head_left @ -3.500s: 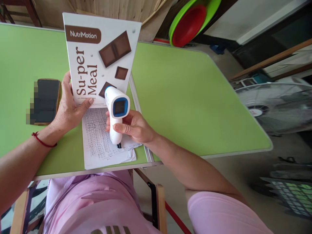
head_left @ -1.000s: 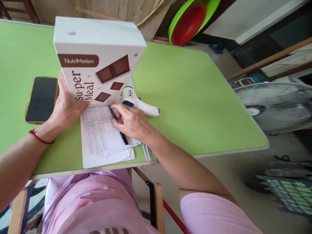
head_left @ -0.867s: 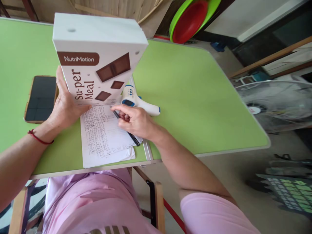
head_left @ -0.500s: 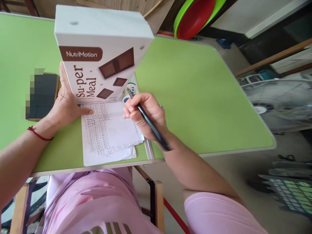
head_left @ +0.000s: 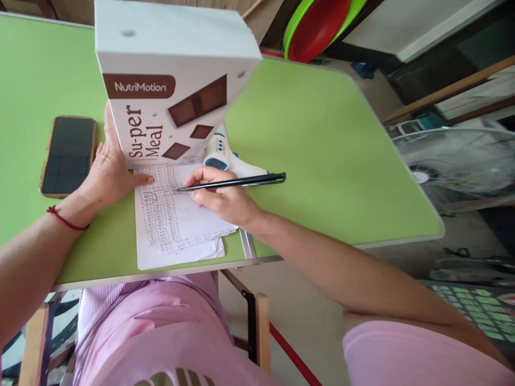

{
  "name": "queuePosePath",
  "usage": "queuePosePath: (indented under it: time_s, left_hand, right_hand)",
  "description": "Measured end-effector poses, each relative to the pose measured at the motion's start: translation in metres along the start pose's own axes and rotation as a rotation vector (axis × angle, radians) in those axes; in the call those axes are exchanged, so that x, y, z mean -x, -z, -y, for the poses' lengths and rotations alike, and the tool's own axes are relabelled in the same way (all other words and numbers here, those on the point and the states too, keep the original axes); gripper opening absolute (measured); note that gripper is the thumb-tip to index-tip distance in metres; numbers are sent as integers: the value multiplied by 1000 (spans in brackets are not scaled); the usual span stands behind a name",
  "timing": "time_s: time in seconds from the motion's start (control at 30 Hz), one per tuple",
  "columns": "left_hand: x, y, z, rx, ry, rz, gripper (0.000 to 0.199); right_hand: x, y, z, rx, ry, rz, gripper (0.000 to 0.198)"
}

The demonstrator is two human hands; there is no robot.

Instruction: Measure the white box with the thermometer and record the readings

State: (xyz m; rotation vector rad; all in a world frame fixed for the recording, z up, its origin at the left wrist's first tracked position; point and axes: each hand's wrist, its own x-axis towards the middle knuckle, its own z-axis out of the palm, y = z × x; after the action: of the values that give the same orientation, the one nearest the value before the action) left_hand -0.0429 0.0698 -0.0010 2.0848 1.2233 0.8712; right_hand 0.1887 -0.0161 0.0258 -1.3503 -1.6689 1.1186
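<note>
My right hand (head_left: 229, 198) pinches a black pen (head_left: 249, 180), its tip on a sheet of paper (head_left: 197, 214) covered in small handwriting. The pen's rear end points right over the table. My left hand (head_left: 109, 169) is open, fingers stretched along the left side of a white NutriMotion Su-per Meal box (head_left: 140, 118); its thumb lies over the paper's edge. The box stands upright at the far end of the paper. Behind my right hand lies a white and blue device (head_left: 219, 153), partly hidden by the box and hand.
A phone (head_left: 69, 155) lies left of my left hand on the green table (head_left: 322, 150). Right of the table stands a fan (head_left: 454, 166). Green and red basins (head_left: 317, 29) lean beyond the table's far edge. A wooden chair armrest (head_left: 263, 332) is below the near edge.
My right hand has turned and come down to the left, bringing the pen tip from the air onto the paper. More of the white and blue device shows. My left hand keeps its place.
</note>
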Motion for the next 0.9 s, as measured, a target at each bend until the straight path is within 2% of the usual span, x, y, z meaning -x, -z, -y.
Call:
queuePosePath:
  time_s: [0.17, 0.23, 0.4, 0.53, 0.7, 0.9]
  left_hand:
    - [-1, 1, -8, -30, 91, 13, 106]
    - [-2, 2, -12, -35, 108, 29, 112]
    - [-2, 3, -12, -76, 130, 42, 120]
    - [-2, 1, -8, -14, 57, 17, 119]
    - [-2, 1, -8, -38, 77, 37, 118]
    - [-2, 0, -5, 1, 16, 17, 112]
  right_hand:
    - [7, -13, -13, 34, 188, -242, 8]
    - [10, -17, -17, 96, 265, -284, 8]
    - [13, -18, -19, 208, 284, -253, 12]
    - [13, -18, -19, 221, 255, -259, 13]
    - [13, -19, -19, 187, 288, -224, 13]
    - [13, -19, -18, 206, 265, -189, 12]
